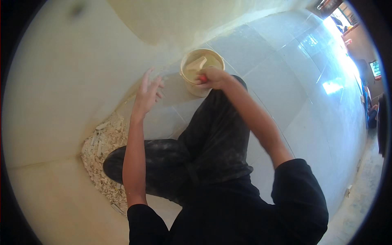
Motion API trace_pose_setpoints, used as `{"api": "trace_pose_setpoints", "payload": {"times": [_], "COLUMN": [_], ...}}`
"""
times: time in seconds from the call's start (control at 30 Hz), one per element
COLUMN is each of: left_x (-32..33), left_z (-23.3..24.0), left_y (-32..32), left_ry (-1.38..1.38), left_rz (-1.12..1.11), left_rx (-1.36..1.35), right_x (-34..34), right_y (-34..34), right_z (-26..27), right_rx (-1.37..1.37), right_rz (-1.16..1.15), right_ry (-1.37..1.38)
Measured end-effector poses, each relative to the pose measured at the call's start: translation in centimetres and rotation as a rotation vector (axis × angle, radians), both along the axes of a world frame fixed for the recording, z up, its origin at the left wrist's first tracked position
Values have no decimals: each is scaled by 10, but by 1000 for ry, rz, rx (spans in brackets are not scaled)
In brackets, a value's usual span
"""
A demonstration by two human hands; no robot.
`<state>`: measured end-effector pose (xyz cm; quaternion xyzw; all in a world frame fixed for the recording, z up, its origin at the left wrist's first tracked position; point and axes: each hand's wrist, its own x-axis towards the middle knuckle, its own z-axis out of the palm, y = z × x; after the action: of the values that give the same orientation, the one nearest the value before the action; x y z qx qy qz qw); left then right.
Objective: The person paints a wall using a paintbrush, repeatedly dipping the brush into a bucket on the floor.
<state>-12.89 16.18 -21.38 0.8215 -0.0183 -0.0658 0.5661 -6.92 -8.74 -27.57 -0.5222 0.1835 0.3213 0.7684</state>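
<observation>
My right hand (211, 78) is closed around a red handle (202, 78) over the near rim of a cream plastic bucket (198, 91). Inside the bucket is a pale piece with a curved edge (196, 64); whether it belongs to the held tool, I cannot tell. A pale yellowish material lies in the bucket too. My left hand (148, 93) is raised to the left of the bucket, near the foot of the wall. Its fingers are apart, slightly blurred, and hold nothing.
A pale wall (76, 76) runs along the left and top, meeting another in a corner (80, 155). Whitish flakes and chips (102, 147) are heaped there beside my bent knee (114, 163). Grey glossy tiles (275, 82) cover the floor, with bright daylight at the far right.
</observation>
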Motion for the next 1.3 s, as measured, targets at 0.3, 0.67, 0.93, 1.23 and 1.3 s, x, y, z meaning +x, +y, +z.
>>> {"api": "trace_pose_setpoints", "payload": {"times": [0.3, 0.67, 0.93, 1.23, 1.3], "left_x": [15, 22, 20, 10, 10], "left_z": [-99, -119, -127, -120, -121], "left_y": [44, -43, -39, -37, -38], "left_ry": [71, 133, 63, 100, 111], "left_rz": [67, -194, -201, -232, -234], "left_rx": [-91, -476, -455, -541, -554], "right_x": [49, 31, 16, 1, 0], "right_y": [-34, -26, -25, -36, -42], "right_z": [-22, -5, -3, -1, -9], "right_rx": [-860, -927, -1117, -1667, -1629], "right_rz": [901, 742, 881, 784, 750], "right_ry": [-452, -448, -922, -1411, -1393]}}
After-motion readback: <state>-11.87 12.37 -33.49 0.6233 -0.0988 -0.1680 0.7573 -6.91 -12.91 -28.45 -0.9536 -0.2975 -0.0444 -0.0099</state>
